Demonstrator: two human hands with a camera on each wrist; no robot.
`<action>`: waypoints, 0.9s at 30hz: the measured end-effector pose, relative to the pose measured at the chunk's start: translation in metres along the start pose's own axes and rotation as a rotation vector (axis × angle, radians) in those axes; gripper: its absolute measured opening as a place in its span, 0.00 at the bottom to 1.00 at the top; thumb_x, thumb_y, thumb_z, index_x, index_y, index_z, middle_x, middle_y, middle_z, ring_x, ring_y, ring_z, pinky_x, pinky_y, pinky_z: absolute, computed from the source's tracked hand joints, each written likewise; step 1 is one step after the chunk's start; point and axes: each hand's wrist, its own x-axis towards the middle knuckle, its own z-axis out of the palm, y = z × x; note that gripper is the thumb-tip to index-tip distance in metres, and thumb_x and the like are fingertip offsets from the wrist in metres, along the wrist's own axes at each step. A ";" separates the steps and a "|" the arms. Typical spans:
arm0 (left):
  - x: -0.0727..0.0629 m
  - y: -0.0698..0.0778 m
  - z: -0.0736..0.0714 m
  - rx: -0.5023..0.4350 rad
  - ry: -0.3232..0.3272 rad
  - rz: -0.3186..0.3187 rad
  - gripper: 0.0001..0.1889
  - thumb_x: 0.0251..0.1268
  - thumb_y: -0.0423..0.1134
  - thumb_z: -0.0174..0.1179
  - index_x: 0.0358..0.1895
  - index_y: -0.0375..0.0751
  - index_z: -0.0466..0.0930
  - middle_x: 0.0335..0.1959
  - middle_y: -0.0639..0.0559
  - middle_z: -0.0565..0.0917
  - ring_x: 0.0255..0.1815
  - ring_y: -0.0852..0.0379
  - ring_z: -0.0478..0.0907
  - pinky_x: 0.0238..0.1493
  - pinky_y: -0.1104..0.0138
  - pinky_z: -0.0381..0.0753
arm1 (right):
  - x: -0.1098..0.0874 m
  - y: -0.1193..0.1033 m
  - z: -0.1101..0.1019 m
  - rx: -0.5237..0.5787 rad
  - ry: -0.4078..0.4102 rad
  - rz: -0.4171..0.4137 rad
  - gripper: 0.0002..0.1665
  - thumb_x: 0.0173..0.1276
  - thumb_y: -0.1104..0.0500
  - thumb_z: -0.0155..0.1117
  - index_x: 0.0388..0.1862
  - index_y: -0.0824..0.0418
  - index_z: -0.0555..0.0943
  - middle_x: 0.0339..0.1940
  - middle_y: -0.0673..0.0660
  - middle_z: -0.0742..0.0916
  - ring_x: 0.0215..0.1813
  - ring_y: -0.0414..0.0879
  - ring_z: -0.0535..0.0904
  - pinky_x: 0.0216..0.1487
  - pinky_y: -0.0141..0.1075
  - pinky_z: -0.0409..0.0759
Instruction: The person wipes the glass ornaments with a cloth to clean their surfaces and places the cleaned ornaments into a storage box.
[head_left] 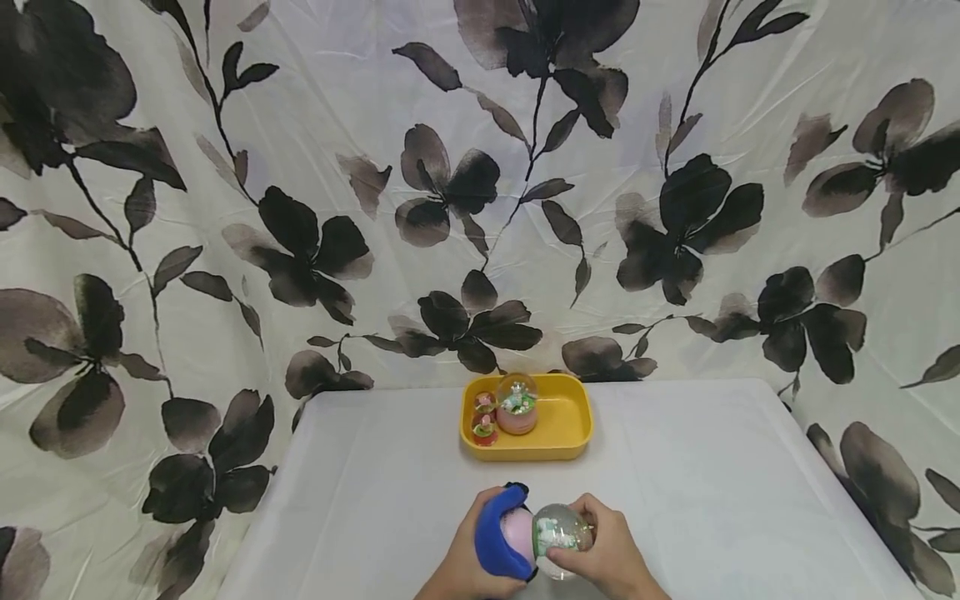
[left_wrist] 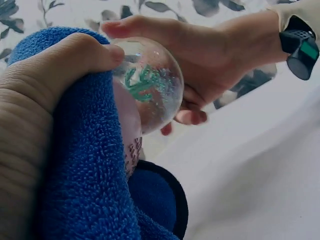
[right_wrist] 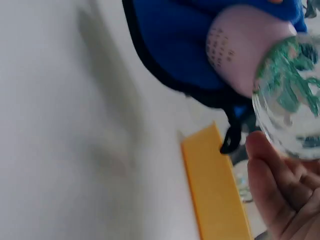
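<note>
A snow globe (head_left: 550, 530) with a clear dome and a pink base is held sideways over the white table, its dome pointing right. My left hand (head_left: 463, 557) grips a blue terry cloth (left_wrist: 90, 160) with dark edging, wrapped about the pink base (right_wrist: 245, 47). Around the dome curl the thumb and fingers of my right hand (head_left: 613, 548). Green figures and glitter show inside the glass in the left wrist view. Raised lettering runs along the base, partly covered by the cloth.
Behind the hands, a yellow tray (head_left: 525, 454) stands at the table's far edge. In its left half are another snow globe (head_left: 517, 419) on a pink base and two small red-based globes (head_left: 484, 432). A floral curtain (head_left: 555, 208) hangs behind the white table (head_left: 690, 467).
</note>
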 end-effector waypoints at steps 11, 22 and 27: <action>-0.003 -0.011 0.000 -0.235 0.050 -0.186 0.47 0.46 0.37 0.75 0.70 0.41 0.57 0.59 0.42 0.74 0.55 0.45 0.75 0.52 0.55 0.79 | -0.007 0.004 -0.009 0.143 -0.217 -0.014 0.45 0.58 0.60 0.75 0.72 0.56 0.63 0.65 0.65 0.74 0.50 0.52 0.81 0.44 0.40 0.82; 0.000 -0.007 -0.003 -0.175 -0.043 -0.155 0.47 0.48 0.36 0.75 0.71 0.45 0.55 0.60 0.40 0.72 0.56 0.42 0.74 0.52 0.54 0.78 | -0.004 0.005 -0.002 0.281 -0.062 0.110 0.41 0.48 0.63 0.80 0.61 0.69 0.72 0.47 0.64 0.81 0.35 0.60 0.85 0.37 0.45 0.84; -0.004 -0.010 -0.007 -0.195 -0.017 -0.205 0.46 0.47 0.36 0.74 0.70 0.46 0.57 0.60 0.41 0.72 0.56 0.43 0.75 0.51 0.52 0.79 | -0.004 -0.001 0.000 0.158 -0.090 0.180 0.42 0.51 0.54 0.80 0.63 0.64 0.71 0.50 0.59 0.82 0.45 0.52 0.83 0.42 0.39 0.82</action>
